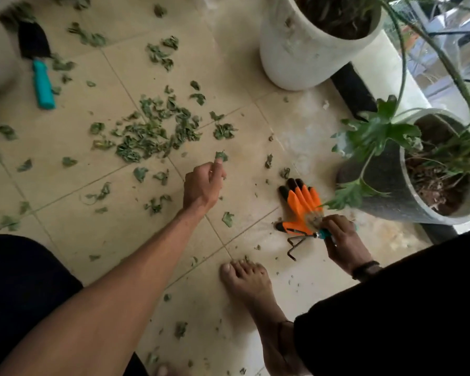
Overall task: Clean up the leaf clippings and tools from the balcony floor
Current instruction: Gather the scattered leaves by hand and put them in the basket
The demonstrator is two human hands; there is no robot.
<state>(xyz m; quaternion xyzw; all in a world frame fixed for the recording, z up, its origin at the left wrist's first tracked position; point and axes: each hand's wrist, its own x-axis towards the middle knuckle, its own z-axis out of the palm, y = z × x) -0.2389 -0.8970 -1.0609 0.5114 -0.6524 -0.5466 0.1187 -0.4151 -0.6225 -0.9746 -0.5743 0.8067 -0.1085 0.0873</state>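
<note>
Leaf clippings (pixel 158 131) lie scattered over the tiled floor (pixel 242 77), densest in a heap near its middle, with loose pieces spreading toward the left edge and the near edge. The left hand (pixel 202 185) reaches out beyond the heap's near side, fingers curled, pinching 1 clipping (pixel 221 156) at the fingertips. To its right, an orange glove (pixel 301 207) with black fingertips lies flat on the floor, just beside the dark pot (pixel 380 180). The right hand (pixel 342 240) is closed around the teal handle of a small hand rake (pixel 304 240); the handle is mostly hidden in the grip, and the rake's bent prongs point left, near the floor beside the glove's cuff. Whether the prongs touch the tile cannot be told. A dark band sits on the right wrist.

Toward the far left corner, a trowel (pixel 40 63) with a black blade and teal handle lies among more clippings, well apart from both hands. A bare foot (pixel 250 289) stands on the tile between the 2 arms, toes pointing toward the rake. A white pot (pixel 301 50) stands at the far side, the dark pot at the right edge holds a green plant (pixel 377 131) whose leaves overhang the glove. Dark clothing fills the near left and near right corners.
</note>
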